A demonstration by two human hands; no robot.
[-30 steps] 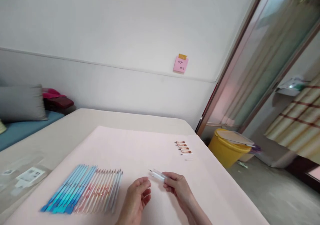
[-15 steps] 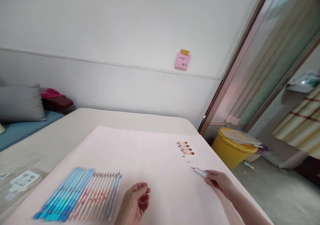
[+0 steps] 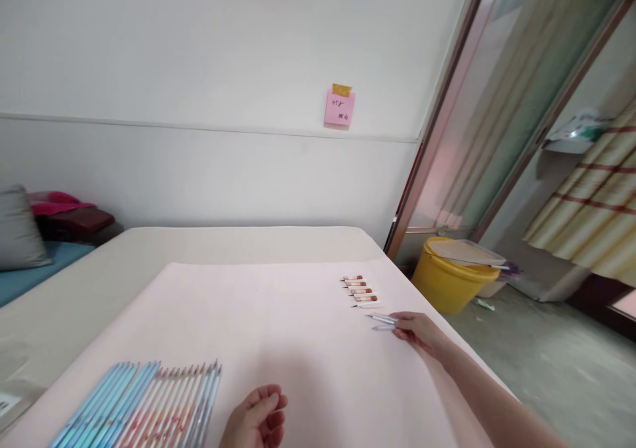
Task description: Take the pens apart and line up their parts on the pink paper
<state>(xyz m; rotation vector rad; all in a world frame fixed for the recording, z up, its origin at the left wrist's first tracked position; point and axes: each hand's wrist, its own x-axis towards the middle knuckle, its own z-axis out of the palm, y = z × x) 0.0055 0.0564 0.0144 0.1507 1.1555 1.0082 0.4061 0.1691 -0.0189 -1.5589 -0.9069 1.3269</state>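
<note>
My right hand (image 3: 420, 332) is closed on slim pale pencils (image 3: 383, 319), their points sticking out to the left just above the pink sheet. Beyond it, several short pencil-like pieces with brown printed bands (image 3: 358, 283) lie in a slanting column, dark tips to the left. A plainer white piece (image 3: 368, 305) is nearest the hand. My left hand (image 3: 258, 416) is loosely curled at the bottom, nothing visible in it. Left of it lie blue pencils (image 3: 106, 401), white-and-red pencils (image 3: 161, 405) and grey-blue pencils (image 3: 205, 401), side by side, lower ends cut off by the frame.
A pink sheet (image 3: 238, 322) covers much of the cream table (image 3: 238, 242), which meets the wall at the back. A pink note (image 3: 340, 109) is taped up there. Right of the table stands a yellow bin (image 3: 450, 279). Clear plastic packaging (image 3: 17, 395) lies at the left edge.
The view has turned right and shifted, so the pencils at left sit lower in frame. My right hand has moved closer to the column of short pieces, still gripping the pale pencils. The left stays curled.
</note>
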